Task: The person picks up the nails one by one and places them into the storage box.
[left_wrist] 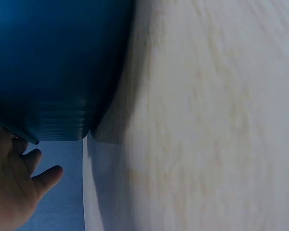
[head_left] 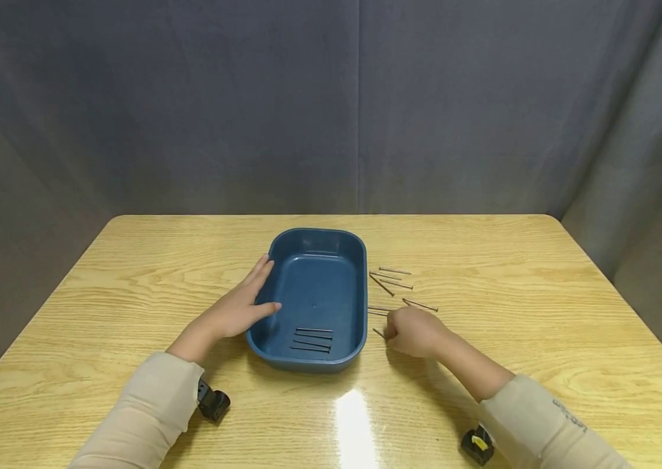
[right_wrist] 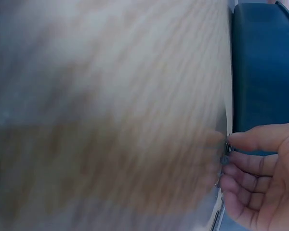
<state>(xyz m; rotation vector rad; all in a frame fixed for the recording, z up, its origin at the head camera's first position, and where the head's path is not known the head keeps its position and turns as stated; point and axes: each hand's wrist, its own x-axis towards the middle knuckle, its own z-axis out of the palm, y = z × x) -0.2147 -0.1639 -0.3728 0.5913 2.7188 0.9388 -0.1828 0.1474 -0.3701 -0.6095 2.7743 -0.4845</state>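
Observation:
A blue rectangular bin (head_left: pixel 314 286) stands on the table, with several nails (head_left: pixel 312 341) lying in its near end. My left hand (head_left: pixel 239 309) rests on the bin's left rim, its fingers spread and fairly straight and its thumb reaching over the edge. On the right, my right hand (head_left: pixel 415 332) is low at the tabletop with curled fingers. It pinches a nail (head_left: pixel 379 334), whose end sticks out toward the bin. In the right wrist view, a nail head (right_wrist: pixel 225 159) shows near the thumb and fingertips; the shaft is mostly hidden.
Several loose nails (head_left: pixel 395 284) are scattered on the wooden table (head_left: pixel 512 280) right of the bin. Two more nails (head_left: pixel 377 311) lie between the bin's right wall and my right hand. A grey curtain (head_left: pixel 248 111) hangs behind the table.

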